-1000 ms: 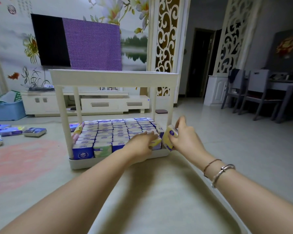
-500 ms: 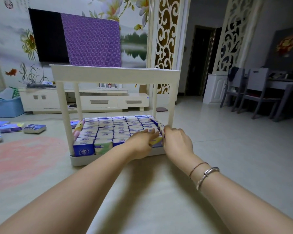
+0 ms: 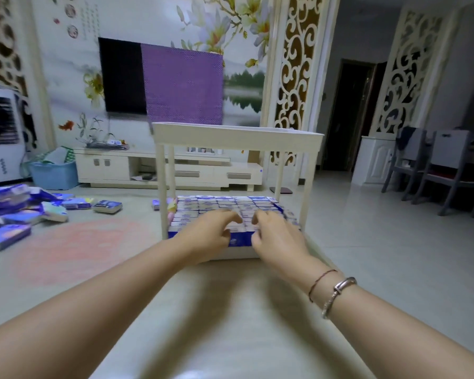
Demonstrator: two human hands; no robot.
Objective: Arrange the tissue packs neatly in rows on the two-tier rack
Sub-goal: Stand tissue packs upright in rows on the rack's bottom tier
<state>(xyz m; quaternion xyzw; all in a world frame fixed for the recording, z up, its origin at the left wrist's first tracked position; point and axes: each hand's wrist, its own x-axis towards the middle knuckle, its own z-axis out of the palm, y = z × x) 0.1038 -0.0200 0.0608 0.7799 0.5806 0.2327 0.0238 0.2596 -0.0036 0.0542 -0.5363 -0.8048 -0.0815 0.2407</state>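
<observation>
- Front row of tissue packs (image 3: 237, 237) — largely hidden behind the left hand (image 3: 207, 236) and right hand (image 3: 278, 240).
- Fingertips blurred — grip unclear.
- Both arms cut off at the bottom edge.

Printing on the blue-and-white tissue packs (image 3: 225, 206) at frame centre and calligraphy on the wall mural (image 3: 88, 20) at upper left are too blurred to read.

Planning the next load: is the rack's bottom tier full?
Nearly full or full: packs cover the bottom tier in rows. The front edge is hidden behind both hands, so cannot tell there.
</observation>
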